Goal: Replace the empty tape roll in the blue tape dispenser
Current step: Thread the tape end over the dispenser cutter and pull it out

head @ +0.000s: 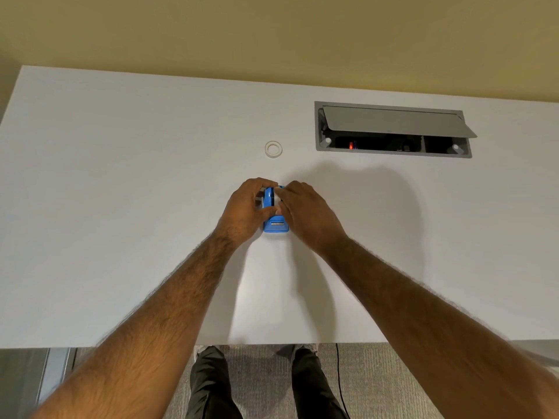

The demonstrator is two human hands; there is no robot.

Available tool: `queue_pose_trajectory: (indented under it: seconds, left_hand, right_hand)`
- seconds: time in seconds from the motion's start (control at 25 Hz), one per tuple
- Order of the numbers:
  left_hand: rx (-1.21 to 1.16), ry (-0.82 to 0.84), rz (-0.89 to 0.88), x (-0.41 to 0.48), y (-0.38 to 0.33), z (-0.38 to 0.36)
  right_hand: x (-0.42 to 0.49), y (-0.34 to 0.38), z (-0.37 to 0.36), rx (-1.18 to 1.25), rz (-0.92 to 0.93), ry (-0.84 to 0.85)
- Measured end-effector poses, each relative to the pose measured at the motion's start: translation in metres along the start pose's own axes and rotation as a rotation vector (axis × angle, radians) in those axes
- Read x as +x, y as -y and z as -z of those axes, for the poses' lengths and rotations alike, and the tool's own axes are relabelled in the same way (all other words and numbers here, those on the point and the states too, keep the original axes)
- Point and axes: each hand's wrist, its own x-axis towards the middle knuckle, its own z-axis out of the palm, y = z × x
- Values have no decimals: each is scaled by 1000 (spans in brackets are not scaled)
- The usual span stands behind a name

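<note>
Tape dispenser [274,224], blue, sits approx. mid-table [121,182], a bit nearer the near edge than the far one, cutter end pointing at the person. Left hand [244,210] is curled round its left side, thumb laid across the top, fingers wrapped over the far end. Right hand [306,213] is bent against the right side, fingertips tucked at the top by a bit of white; can't tell exactly what they pinch there. Both hands touch each other over the dispenser.

White tape ring [273,149] lies flat further off, just far of the hands, apart from them. Far right: grey cable hatch [318,131] set in the table, lid [393,120] tilted up. Below the near edge: legs [208,385] in dark trousers, grey carpet [266,385], black cable [340,385].
</note>
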Motion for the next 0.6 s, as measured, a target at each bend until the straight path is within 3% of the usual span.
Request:
queue_pose_trajectory:
  seconds: [0.44,0.6]
  left_hand:
    - [-53,25,13,1,1,1]
    - [-58,24,11,0,4,2]
  right_hand:
    - [-2,6,9,176,-157,-55]
    - [5,3,11,116,-167,6]
